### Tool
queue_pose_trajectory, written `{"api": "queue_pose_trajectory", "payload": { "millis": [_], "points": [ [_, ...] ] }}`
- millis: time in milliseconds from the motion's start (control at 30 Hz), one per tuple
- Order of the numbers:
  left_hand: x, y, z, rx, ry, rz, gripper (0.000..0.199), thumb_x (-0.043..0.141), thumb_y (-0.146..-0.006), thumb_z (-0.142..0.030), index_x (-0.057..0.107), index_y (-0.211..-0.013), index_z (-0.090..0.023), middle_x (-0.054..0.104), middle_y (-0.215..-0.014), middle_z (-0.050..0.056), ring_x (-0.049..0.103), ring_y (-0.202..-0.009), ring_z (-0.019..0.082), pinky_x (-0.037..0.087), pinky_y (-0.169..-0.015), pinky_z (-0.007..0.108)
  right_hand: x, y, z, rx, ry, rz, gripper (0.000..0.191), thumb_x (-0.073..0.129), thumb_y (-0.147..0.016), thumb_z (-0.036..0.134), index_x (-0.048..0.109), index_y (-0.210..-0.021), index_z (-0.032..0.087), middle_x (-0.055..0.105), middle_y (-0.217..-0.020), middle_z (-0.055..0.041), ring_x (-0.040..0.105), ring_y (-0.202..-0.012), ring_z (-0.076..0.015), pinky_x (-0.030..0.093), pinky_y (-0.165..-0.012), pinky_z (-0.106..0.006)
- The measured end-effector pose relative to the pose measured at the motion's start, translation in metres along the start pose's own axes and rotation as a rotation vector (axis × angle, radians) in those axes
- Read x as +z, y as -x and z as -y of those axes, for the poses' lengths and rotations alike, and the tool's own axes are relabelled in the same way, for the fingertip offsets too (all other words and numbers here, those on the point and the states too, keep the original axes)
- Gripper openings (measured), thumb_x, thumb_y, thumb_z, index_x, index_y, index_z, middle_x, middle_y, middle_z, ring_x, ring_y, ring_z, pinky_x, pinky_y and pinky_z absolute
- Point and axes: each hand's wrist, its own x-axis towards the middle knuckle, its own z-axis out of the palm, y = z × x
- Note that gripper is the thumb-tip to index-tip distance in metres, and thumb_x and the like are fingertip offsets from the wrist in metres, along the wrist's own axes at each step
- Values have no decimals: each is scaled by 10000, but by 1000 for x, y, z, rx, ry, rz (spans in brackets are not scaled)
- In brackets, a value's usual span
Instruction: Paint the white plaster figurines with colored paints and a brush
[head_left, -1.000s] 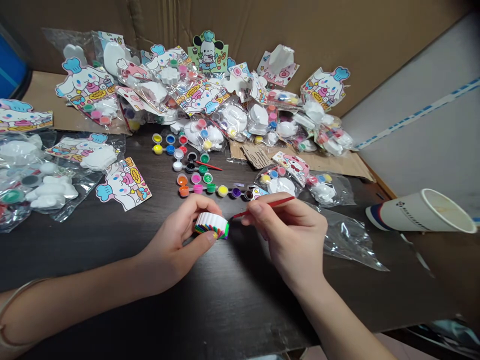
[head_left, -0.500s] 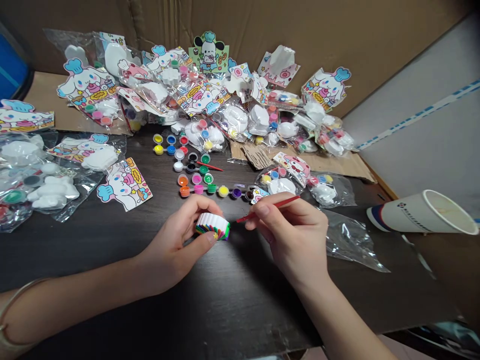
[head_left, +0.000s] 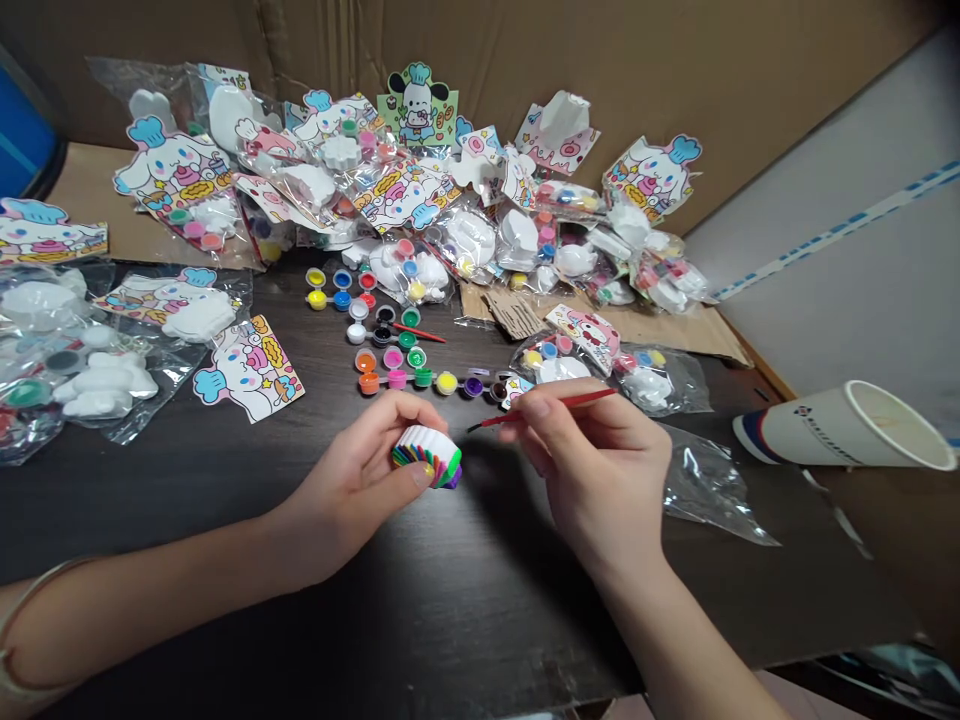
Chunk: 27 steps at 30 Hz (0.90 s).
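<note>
While I watch remotely, the left hand (head_left: 349, 485) clamps a ridged figure (head_left: 426, 457) above the table (head_left: 465, 620), painting in hand; the right hand (head_left: 600, 465) pinches a brush (head_left: 544, 410) — tip just apart; white ridges seem to need colour next.

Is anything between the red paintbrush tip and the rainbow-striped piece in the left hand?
No, nothing visible: only a small gap separates the red paintbrush tip from the rainbow-striped piece in the left hand.
</note>
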Motion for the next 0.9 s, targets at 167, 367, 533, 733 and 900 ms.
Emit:
{"api": "queue_pose_trajectory", "payload": {
  "millis": [167, 367, 533, 733, 900],
  "points": [
    [-2, -3, -1, -98, 101, 21, 200, 667, -779, -288, 584, -929, -187, 589, -809, 19, 527, -758, 155, 401, -704, 281, -2, 2, 3, -1, -96, 166, 217, 721, -746, 388, 657, -660, 200, 628, -527, 10, 492, -399, -81, 355, -341, -184],
    [-4, -4, -2, -171, 170, 68, 300, 683, -771, -375, 585, -980, -184, 629, -879, 42, 575, -844, 191, 434, -797, 345, -1, 6, 1, -32, -144, 260, 177, 674, -811, 329, 669, -700, 192, 646, -595, -2, 557, -467, -85, 409, -388, -174],
    [-4, -5, -2, -193, 194, 73, 310, 688, -771, -377, 594, -995, -185, 636, -881, 43, 588, -847, 193, 446, -808, 356, -1, 6, 1, -50, -122, 276, 160, 635, -847, 294, 667, -718, 203, 642, -599, 9, 552, -493, -81, 438, -430, -171],
    [-4, -5, -2, -195, 210, 60, 313, 703, -758, -377, 604, -981, -181, 629, -855, 37, 598, -809, 189, 453, -794, 357, -3, 7, 1, -156, -34, 259, 152, 604, -866, 220, 658, -725, 198, 632, -628, 19, 575, -538, -76, 463, -493, -177],
    [-3, -6, -3, -205, 244, 50, 322, 725, -735, -368, 616, -966, -172, 609, -841, 32, 578, -790, 176, 476, -771, 350, -4, 7, -2, -203, -54, 226, 138, 591, -877, 208, 658, -757, 197, 627, -630, 20, 574, -546, -79, 455, -476, -172]
  ]
}}
